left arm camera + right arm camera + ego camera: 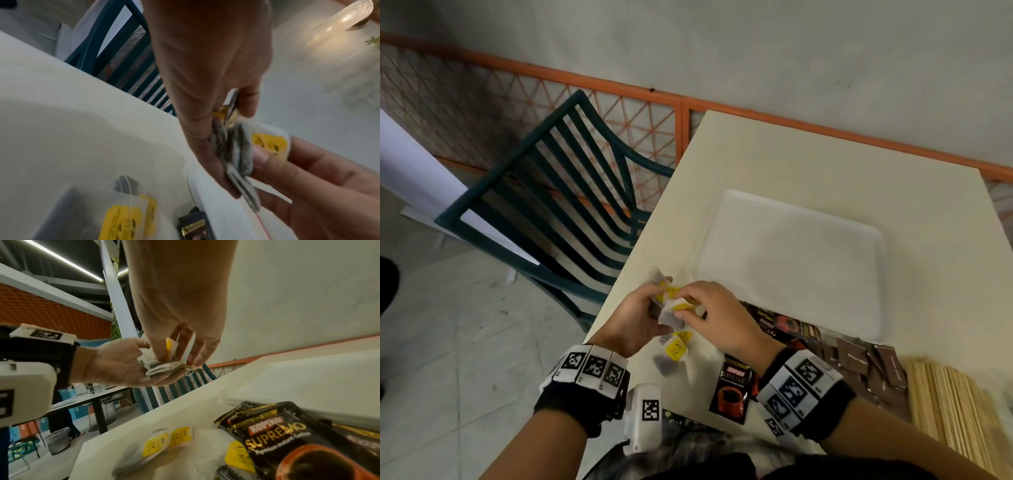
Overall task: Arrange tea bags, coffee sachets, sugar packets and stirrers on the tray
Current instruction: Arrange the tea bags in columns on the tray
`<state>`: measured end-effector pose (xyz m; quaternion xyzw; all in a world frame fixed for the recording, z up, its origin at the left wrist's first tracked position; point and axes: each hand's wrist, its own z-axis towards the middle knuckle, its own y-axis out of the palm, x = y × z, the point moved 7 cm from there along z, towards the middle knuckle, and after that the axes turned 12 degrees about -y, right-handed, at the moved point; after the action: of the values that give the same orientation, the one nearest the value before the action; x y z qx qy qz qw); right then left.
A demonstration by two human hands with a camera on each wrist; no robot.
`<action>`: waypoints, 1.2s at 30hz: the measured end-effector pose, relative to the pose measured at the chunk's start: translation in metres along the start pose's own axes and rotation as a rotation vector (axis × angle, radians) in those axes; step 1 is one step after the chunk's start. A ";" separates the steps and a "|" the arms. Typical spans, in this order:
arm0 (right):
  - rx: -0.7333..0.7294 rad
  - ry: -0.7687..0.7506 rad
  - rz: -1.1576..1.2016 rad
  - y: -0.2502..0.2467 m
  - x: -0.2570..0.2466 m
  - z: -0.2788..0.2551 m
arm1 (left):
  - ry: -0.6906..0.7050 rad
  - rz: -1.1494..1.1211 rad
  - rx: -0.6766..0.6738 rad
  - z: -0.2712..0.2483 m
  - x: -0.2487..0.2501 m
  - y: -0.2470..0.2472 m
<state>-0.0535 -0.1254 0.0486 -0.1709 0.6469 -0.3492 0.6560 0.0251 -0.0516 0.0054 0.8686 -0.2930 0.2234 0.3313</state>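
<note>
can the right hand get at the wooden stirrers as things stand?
Probably not at once: the right hand is pinching the tea bags held in the left hand. The stirrers lie uncovered on its own side.

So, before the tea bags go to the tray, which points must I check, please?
1. Tray has free room: ok.
2. Left hand holds the bunch of tea bags: ok.
3. Right hand fingers pinch the same bunch: ok.
4. Strings not tangled: cannot tell.
5. All tea bags gathered: not ok, loose tea bags lie on the table.
6. Way to the tray is free: ok.
</note>
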 end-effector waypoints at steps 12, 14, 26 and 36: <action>-0.069 0.081 -0.104 -0.029 0.037 -0.011 | 0.140 0.128 0.217 -0.009 -0.008 -0.038; -0.309 0.023 -0.350 -0.014 0.046 -0.019 | 0.142 0.100 0.256 -0.013 -0.010 -0.050; -0.481 -0.172 -0.588 0.022 0.044 -0.021 | 0.138 0.059 0.241 -0.018 -0.017 -0.063; -0.254 0.054 -0.050 0.014 0.049 -0.010 | 0.157 0.009 0.263 -0.026 -0.018 -0.071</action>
<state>-0.0635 -0.1470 0.0027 -0.2594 0.6989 -0.2853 0.6023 0.0539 0.0166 -0.0188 0.8831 -0.2382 0.3285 0.2354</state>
